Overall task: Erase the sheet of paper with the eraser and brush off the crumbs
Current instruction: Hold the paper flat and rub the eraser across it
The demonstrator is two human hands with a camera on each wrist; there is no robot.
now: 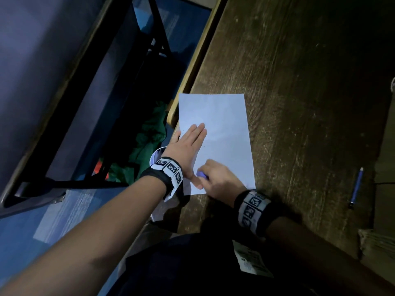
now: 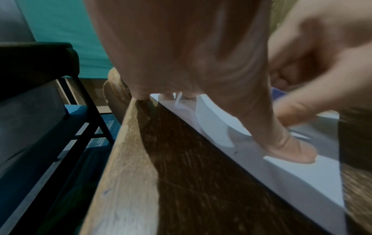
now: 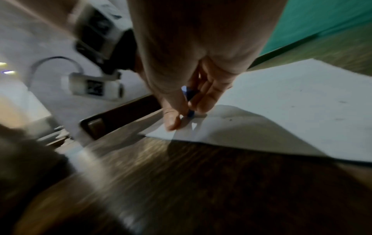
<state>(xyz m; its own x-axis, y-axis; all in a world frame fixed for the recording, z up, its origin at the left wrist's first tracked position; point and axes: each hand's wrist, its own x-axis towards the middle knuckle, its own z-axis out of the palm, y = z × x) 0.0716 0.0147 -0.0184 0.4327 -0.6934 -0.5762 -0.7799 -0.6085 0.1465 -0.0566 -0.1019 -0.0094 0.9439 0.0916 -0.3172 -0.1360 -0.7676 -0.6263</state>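
We are mid-erasing, by our reading. Our left hand point(image 1: 188, 146) lies flat, fingers straight, pinning the sheet of paper point(image 1: 224, 129) at centre frame on the wooden table point(image 1: 299, 82). Our right hand point(image 1: 218, 178) pinches the blue eraser point(image 1: 202, 174) against the sheet's lower left corner (beside our left thumb). Next we need firm rubbing strokes, then a sweep for crumbs.

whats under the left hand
The left hand lies flat on the sheet of paper, which lies on the wooden table. Any marks beneath the palm are hidden.
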